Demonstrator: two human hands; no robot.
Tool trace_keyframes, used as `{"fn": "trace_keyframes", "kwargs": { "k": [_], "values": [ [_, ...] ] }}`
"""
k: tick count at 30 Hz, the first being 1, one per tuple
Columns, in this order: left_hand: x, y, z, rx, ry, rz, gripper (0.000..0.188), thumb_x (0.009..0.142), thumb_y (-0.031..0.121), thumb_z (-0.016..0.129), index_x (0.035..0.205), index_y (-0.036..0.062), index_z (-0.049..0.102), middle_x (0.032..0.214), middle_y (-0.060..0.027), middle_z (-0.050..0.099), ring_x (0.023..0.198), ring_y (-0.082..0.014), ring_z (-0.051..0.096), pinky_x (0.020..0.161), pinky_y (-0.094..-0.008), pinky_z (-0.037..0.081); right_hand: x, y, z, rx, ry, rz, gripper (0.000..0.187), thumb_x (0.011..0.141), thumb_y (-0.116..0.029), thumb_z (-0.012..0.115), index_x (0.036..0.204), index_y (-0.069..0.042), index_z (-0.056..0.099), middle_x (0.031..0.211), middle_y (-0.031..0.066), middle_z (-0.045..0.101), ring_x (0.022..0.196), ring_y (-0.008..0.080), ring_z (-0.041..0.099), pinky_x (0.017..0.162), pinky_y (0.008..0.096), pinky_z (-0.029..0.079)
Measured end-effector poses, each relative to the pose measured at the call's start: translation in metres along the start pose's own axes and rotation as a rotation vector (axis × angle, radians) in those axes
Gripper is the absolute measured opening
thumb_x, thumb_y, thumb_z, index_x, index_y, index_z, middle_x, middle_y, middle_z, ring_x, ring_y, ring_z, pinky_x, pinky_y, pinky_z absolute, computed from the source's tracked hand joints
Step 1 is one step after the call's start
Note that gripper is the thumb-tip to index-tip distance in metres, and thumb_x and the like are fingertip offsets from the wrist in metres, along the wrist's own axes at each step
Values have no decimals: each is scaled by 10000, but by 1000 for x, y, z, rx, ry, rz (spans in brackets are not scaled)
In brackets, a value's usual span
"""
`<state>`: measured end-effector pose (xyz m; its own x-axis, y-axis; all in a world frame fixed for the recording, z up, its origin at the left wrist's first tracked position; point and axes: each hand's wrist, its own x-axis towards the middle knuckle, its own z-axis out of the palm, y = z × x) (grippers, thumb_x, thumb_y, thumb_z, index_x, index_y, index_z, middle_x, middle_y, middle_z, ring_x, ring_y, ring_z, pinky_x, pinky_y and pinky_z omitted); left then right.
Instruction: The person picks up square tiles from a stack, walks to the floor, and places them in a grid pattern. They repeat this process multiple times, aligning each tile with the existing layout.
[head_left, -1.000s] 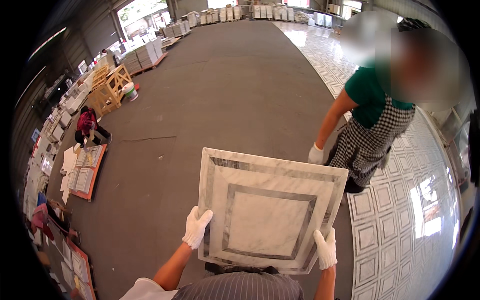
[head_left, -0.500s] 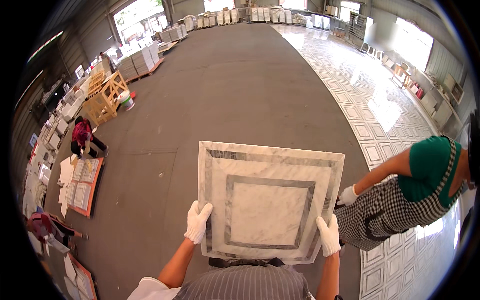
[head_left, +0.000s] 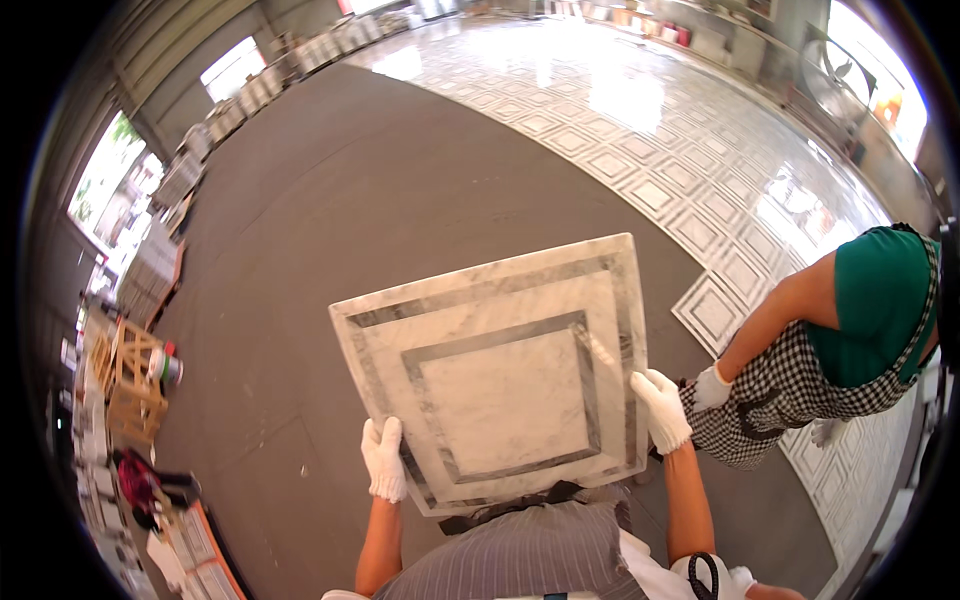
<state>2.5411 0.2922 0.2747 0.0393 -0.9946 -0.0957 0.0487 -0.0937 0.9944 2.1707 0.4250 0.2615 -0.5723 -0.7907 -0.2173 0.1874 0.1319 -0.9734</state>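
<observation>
A square marble tile (head_left: pixel 505 405), white with two grey veined bands set in it as nested frames, is held up in front of my waist. My left hand (head_left: pixel 384 458), in a white knitted glove, grips its left edge. On the opposite edge my right hand (head_left: pixel 661 408), gloved the same way, is closed with the thumb over the face. The fingers behind the tile are hidden. The tile tilts, its right far corner higher in the picture.
At the right stands a co-worker (head_left: pixel 860 330) in a green shirt and checked apron. Beyond lie rows of matching laid tiles (head_left: pixel 640 170) beside the dark grey floor (head_left: pixel 330 190). Another person (head_left: pixel 145 490) bends at the lower left, near a wooden crate (head_left: pixel 135 385) and a bucket (head_left: pixel 164 366).
My view has turned right, so the laid tiles now fill more of it. The held tile has tilted, its right side rising in the picture. Both hands keep their grip.
</observation>
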Motion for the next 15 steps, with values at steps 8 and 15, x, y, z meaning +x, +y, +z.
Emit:
{"fn": "trace_keyframes", "kwargs": {
  "k": [8, 15],
  "values": [
    [112, 15, 105, 67, -73, 53, 248, 929, 205, 572, 1079, 10, 538, 950, -9, 591, 830, -90, 539, 751, -255, 455, 114, -48, -10, -42, 97, 56, 322, 859, -295, 609, 897, 24, 614, 774, 11, 545, 739, 74, 467, 652, 264, 405],
    [189, 42, 227, 113, -259, 33, 230, 934, 214, 557, 1046, 15, 530, 949, -19, 593, 845, -93, 536, 772, -259, 451, 190, -59, -58, -23, 259, 43, 346, 859, -279, 620, 951, 54, 605, 794, 30, 581, 778, 83, 502, 707, 253, 421]
  ]
}}
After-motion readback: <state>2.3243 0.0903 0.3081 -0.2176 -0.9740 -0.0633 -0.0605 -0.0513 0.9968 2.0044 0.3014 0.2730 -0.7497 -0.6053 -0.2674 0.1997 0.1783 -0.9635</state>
